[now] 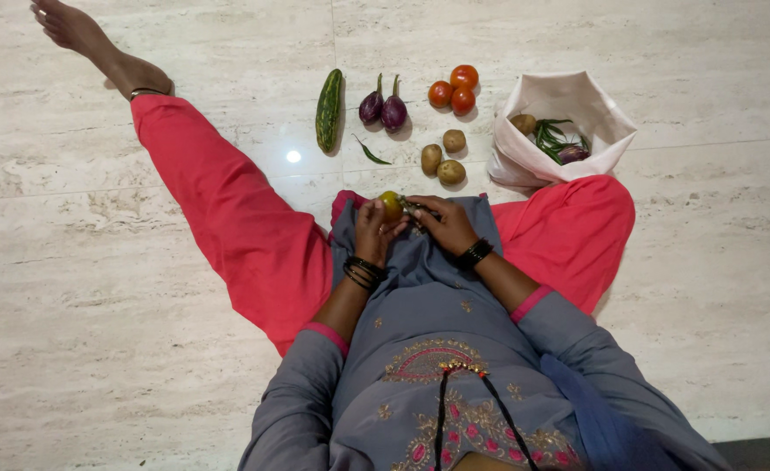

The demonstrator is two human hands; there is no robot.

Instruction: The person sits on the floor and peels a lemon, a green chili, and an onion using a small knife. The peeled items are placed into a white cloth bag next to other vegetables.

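Marble floor (97, 331); left hand (372, 228) grips yellow-green tomato (391, 205), right hand (444, 222) touching it.

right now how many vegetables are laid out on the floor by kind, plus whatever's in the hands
Cucumber: 1
Purple brinjals: 2
Red tomatoes: 3
Potatoes on the floor: 3
Green chilli on the floor: 1
Yellow-green round vegetable held in the left hand, right hand beside it: 1
Total: 11
The white cloth bag holds more, not countable.
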